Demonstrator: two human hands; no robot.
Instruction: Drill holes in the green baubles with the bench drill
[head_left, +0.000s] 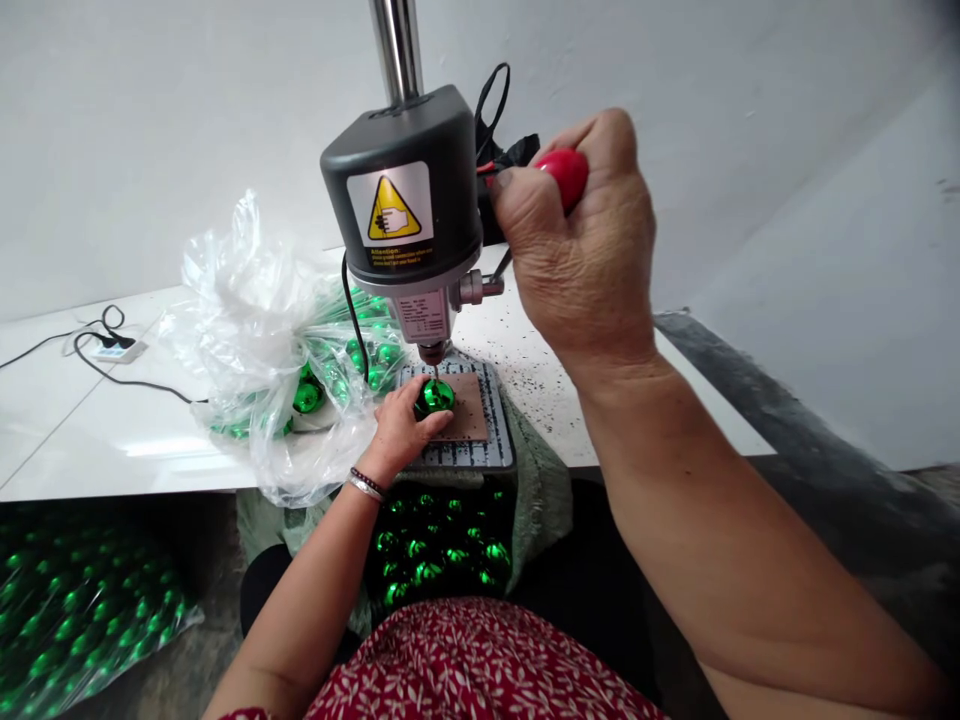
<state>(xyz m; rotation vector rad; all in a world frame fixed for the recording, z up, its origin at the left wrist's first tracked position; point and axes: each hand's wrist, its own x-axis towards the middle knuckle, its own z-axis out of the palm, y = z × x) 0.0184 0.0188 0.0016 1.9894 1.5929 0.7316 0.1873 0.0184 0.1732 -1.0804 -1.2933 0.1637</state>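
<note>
My left hand [406, 424] has its thumb and fingers around a shiny green ball [437, 396], steadying it on a square brown board [471, 408]. That board rests on the grey slotted base [499, 445] of a small drill press [401, 190]. The thin drill bit [436, 371] points down and meets the top of the ball; I cannot tell how deep it is. Raised at the upper right, my right hand [589, 250] is wrapped around the red knob [564, 178] of the press handle.
A clear plastic bag [240, 330] of green balls stands left of the press. Below the table edge, a green woven sack [541, 505] holds many more. Another bag of green balls [82, 610] lies at lower left. Dark shavings litter the white table [555, 400]. A power strip [118, 350] sits far left.
</note>
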